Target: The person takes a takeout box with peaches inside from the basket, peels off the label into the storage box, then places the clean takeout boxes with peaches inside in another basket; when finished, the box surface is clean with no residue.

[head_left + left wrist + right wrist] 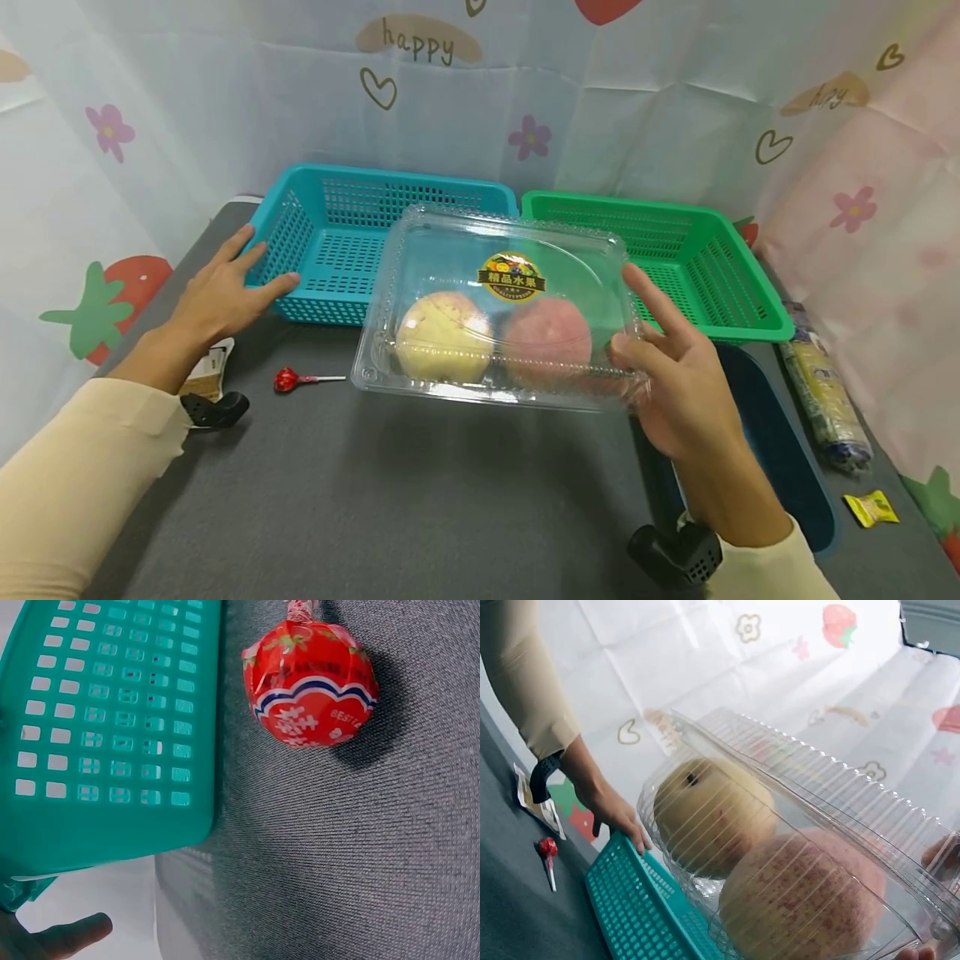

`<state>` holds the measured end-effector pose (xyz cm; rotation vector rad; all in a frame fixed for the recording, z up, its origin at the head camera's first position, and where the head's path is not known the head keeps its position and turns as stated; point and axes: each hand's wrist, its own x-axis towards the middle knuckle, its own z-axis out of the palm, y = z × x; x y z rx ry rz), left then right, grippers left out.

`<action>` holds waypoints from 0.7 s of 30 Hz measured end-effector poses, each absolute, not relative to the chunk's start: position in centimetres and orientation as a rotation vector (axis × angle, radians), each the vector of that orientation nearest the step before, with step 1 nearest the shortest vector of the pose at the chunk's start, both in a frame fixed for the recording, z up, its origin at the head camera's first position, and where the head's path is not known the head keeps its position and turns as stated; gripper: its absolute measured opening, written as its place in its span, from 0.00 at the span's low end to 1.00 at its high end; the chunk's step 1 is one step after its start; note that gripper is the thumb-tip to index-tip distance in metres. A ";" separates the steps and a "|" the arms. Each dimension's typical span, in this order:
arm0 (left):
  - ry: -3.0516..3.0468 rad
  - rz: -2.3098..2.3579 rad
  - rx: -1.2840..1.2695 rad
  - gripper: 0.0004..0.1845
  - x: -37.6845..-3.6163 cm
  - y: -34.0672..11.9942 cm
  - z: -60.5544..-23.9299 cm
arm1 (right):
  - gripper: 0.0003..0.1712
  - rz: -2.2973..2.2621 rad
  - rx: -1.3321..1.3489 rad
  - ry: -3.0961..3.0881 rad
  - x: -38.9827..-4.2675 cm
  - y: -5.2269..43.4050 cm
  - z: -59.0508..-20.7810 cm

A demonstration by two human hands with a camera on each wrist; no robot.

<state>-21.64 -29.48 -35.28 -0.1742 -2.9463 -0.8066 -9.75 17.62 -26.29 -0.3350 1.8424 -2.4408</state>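
Two round fruits, one yellowish and one pinkish, sit side by side inside a clear ribbed plastic clamshell box (498, 312) with a fruit sticker on its lid, held above the grey tabletop (390, 500) in front of the blue perforated plastic basket (330, 242) and the green perforated plastic basket (675, 250). The right hand (675, 379) grips the box's right edge, thumb curled over the rim. The left hand (221, 292), fingers straight, rests on the blue basket's near corner. Keeping the box level likely stops the fruits rolling. A red wrapped lollipop (288, 380) lies nearby.
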 end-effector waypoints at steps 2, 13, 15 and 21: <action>-2.946 -0.807 -0.180 0.47 -21.6 -29.5 -35.3 | 0.36 -2.442 -0.348 1.841 -9.2 18.0 -26.6; -2.971 -0.807 -0.190 0.47 -21.7 -29.5 -35.2 | 0.38 -2.417 -0.363 1.889 -6.9 19.7 -29.0; -2.975 -0.812 -0.195 0.47 -21.7 -29.4 -35.1 | 0.38 -2.433 -0.362 1.859 -6.5 20.1 -29.7; -2.982 -0.809 -0.195 0.47 -21.5 -29.5 -34.9 | 0.38 -2.453 -0.400 1.784 -5.5 21.1 -31.7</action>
